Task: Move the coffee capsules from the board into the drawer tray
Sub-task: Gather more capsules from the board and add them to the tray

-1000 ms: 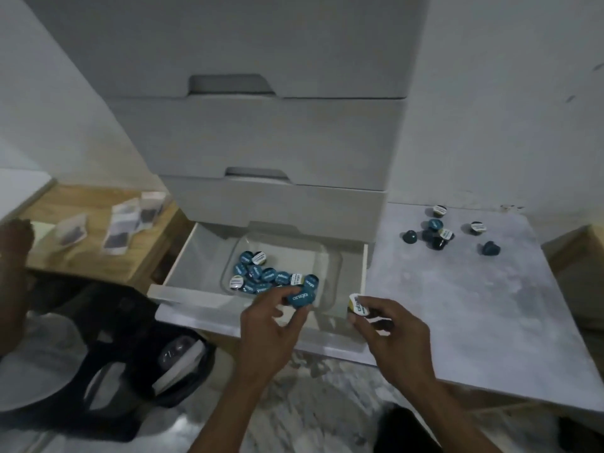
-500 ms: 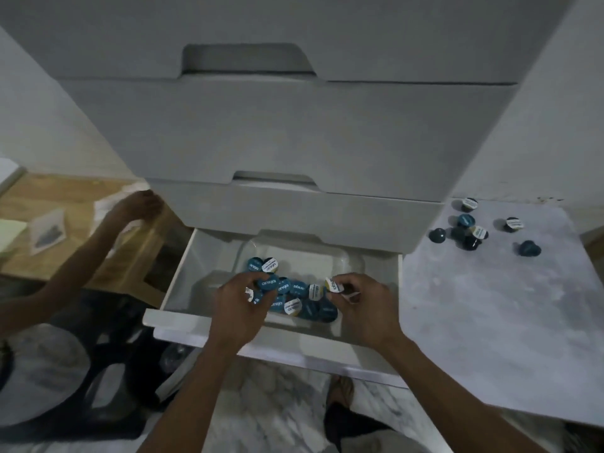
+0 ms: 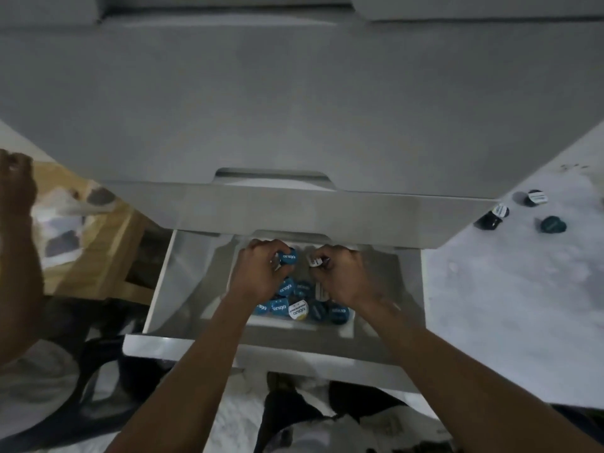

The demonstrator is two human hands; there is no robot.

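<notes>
Both my hands are inside the open bottom drawer point(image 3: 183, 341), over the clear tray point(image 3: 351, 325). My left hand point(image 3: 256, 273) grips a blue-lidded capsule point(image 3: 288, 257) at the tray's far end. Beside it, my right hand point(image 3: 340, 277) pinches a white-lidded capsule point(image 3: 313, 260). Several blue capsules and one white-lidded one point(image 3: 298, 309) lie heaped in the tray's near part, partly hidden by my wrists. On the grey board point(image 3: 523, 305) at the right, three dark capsules point(image 3: 552, 224) lie near the cabinet.
The closed drawer front point(image 3: 294, 210) above overhangs the back of the open drawer. At the left stands a wooden table point(image 3: 98, 256) with small packets, and another person's arm point(image 3: 16, 243) reaches over it. A dark bin point(image 3: 108, 380) sits on the floor below.
My head has moved closer and lower. Both hands have gone deeper into the drawer, from the tray's near part to its far end, each still holding its capsule.
</notes>
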